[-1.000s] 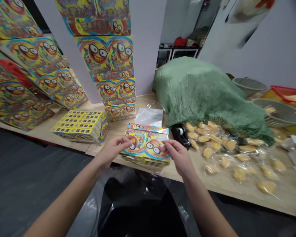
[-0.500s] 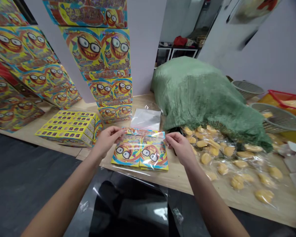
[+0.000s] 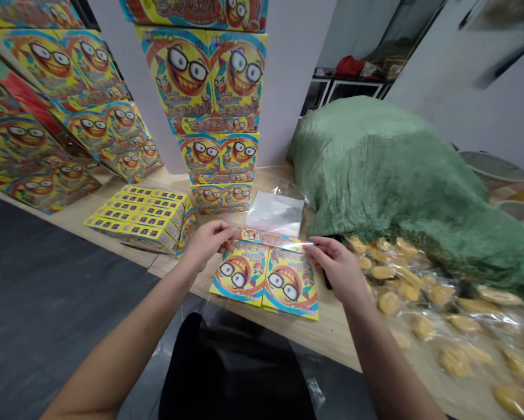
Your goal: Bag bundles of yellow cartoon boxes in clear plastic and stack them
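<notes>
At the near edge of the wooden table (image 3: 336, 329), the person's left hand (image 3: 208, 245) and right hand (image 3: 338, 269) are both at the top edge of a flat pack of two yellow boxes (image 3: 266, 282). The pack lies on the tabletop between the hands, its two printed faces up and side by side, each showing a cartoon face in glasses. Most of the pack sits nearer the person than the hands do, so only its far edge is in their grip.

Neither hand is spread. The left hand pinches the far left corner of the pack between thumb and fingers. The right hand pinches a shiny strip of clear plastic film (image 3: 294, 244), which runs along the pack's far edge toward the left hand. I can't tell from here how far the film reaches over the boxes.

Just past the pack, a clear plastic bag (image 3: 275, 213) lies flat on the table, at the foot of a tall stack of matching boxes (image 3: 203, 111). A low stack of yellow boxes (image 3: 139, 219) sits to the left of the left hand. To the right is a bulging green sack (image 3: 388, 175), with small clear bags of yellow pieces (image 3: 419, 300) scattered along its lower edge.
</notes>
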The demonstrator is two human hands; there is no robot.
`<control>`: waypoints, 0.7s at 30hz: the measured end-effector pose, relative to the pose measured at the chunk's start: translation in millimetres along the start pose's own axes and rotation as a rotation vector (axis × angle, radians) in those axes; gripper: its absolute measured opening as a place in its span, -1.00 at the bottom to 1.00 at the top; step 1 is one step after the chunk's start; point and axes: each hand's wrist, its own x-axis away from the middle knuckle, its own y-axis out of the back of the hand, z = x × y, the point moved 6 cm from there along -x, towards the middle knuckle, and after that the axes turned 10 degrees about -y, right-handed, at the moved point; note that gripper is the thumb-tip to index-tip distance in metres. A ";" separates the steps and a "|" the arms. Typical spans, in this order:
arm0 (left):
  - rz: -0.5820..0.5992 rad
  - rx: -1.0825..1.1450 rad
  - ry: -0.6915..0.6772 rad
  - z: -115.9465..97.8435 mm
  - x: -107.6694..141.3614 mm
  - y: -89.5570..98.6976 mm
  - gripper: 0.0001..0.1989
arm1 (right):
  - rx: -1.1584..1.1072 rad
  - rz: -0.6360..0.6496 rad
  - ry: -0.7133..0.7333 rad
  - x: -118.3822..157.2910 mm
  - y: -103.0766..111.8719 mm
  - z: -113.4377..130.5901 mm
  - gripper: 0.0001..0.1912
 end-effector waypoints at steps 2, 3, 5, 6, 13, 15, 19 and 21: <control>0.004 -0.017 -0.023 0.0 -3.1 -0.5 -0.71 | -0.008 0.001 0.007 -1.7 0.5 -0.1 -0.58; 0.000 -0.025 -0.035 0.5 -4.8 -0.3 -0.71 | -0.012 -0.003 0.012 -2.0 0.9 0.6 -0.59; -0.016 -0.049 -0.057 2.3 -8.4 0.8 -0.70 | -0.012 -0.018 0.018 -1.9 2.0 3.4 -0.59; -0.022 -0.068 -0.068 3.1 -10.2 1.5 -0.70 | -0.003 -0.025 0.015 -1.6 2.4 5.0 -0.60; -0.012 -0.116 -0.047 6.2 -19.6 5.4 -0.71 | 0.053 -0.032 -0.017 -5.9 3.9 9.0 -0.72; -0.013 -0.099 -0.038 6.8 -21.8 5.6 -0.69 | 0.065 -0.019 -0.017 -8.8 3.5 7.2 -0.73; -0.042 -0.040 0.022 13.5 -25.2 6.7 -0.66 | 0.107 -0.023 -0.008 -14.0 3.9 3.1 -0.74; -0.043 -0.023 0.044 16.7 -26.2 6.8 -0.69 | 0.121 -0.017 -0.008 -16.6 3.8 1.0 -0.73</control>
